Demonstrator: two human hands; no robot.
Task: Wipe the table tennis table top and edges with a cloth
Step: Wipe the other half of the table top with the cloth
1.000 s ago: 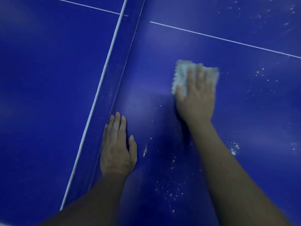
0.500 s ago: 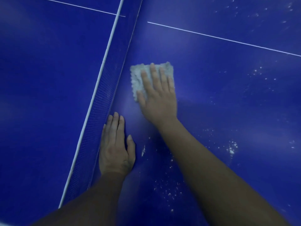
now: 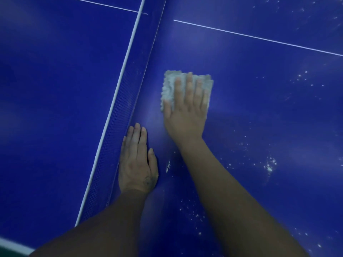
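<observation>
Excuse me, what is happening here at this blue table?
A person is wiping a table tennis table. The right hand presses a pale cloth flat on the table top, a little to the right of the net. The left hand rests flat on the table close beside the net and holds nothing. White specks lie scattered on the surface to the right of and below the cloth, so that part looks not yet wiped.
</observation>
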